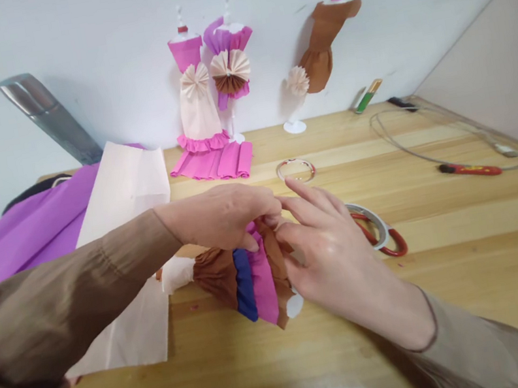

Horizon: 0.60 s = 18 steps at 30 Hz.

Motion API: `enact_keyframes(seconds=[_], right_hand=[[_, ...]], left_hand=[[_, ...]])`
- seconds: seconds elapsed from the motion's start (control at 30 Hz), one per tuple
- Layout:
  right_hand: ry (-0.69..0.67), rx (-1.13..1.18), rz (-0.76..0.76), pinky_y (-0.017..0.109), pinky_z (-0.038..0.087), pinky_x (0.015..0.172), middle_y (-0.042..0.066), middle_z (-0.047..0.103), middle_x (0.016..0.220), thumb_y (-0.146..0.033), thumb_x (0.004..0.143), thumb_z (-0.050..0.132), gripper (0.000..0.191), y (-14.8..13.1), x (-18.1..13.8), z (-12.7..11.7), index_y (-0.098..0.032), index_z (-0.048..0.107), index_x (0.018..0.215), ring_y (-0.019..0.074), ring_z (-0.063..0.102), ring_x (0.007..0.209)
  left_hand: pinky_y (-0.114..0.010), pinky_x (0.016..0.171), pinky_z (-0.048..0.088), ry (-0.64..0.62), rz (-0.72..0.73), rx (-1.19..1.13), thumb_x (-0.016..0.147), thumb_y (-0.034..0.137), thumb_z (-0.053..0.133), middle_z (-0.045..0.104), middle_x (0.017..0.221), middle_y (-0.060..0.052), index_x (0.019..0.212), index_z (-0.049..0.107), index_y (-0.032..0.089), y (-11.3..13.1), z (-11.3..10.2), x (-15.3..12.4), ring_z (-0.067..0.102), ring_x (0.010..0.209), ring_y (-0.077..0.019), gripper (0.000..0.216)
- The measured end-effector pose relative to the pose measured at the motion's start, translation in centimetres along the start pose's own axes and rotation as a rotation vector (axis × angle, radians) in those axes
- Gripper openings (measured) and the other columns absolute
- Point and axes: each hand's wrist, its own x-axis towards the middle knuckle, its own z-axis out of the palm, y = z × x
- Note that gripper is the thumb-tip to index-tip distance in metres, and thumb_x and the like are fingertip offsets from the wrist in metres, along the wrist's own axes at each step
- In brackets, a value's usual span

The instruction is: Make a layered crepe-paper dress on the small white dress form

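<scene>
A small mannequin lies on its side on the wooden table (454, 294), wearing a paper dress (248, 278) with brown, blue and pink ruffled layers. My left hand (220, 217) reaches over it from the left, fingers pinched on the top of the ruffles. My right hand (331, 251) comes in from the right, fingers curled against the same spot on the brown paper, index finger stretched toward the left hand. The mannequin's white base pokes out under my right hand.
Cream paper sheets (125, 196) and purple paper (22, 233) lie at the left. Three dressed mannequins (195, 92) stand against the back wall. Red-handled scissors (385, 236), a tape roll (295, 169), a red tool (468, 170), a cable (427, 132) and a glue stick (368, 96) lie at the right.
</scene>
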Motion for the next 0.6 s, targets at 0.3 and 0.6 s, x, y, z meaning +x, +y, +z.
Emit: enact_keyframes(seconds=[0.3,0.6], right_hand=[[0.076,0.025,0.005,0.065,0.045,0.097,0.017,0.070,0.108,-0.006,0.078,0.053,0.021,-0.36,-0.12,0.12,-0.015,0.068,0.066,0.0464,0.049,0.130],[0.095,0.053,0.017,0.065,0.043,0.099,0.015,0.069,0.114,-0.008,0.082,0.053,0.022,-0.37,-0.17,0.19,-0.017,0.065,0.066,0.0441,0.047,0.133]], left_hand=[[-0.023,0.068,0.041,-0.013,0.051,-0.055,0.067,-0.012,0.055,0.060,0.078,0.004,0.082,0.058,0.017,-0.52,0.51,-0.13,0.055,0.074,-0.0110,0.033],[-0.023,0.064,0.040,0.008,0.030,-0.060,0.068,-0.010,0.055,0.057,0.075,0.005,0.082,0.055,0.017,0.05,0.87,-0.08,0.054,0.069,-0.0105,0.031]])
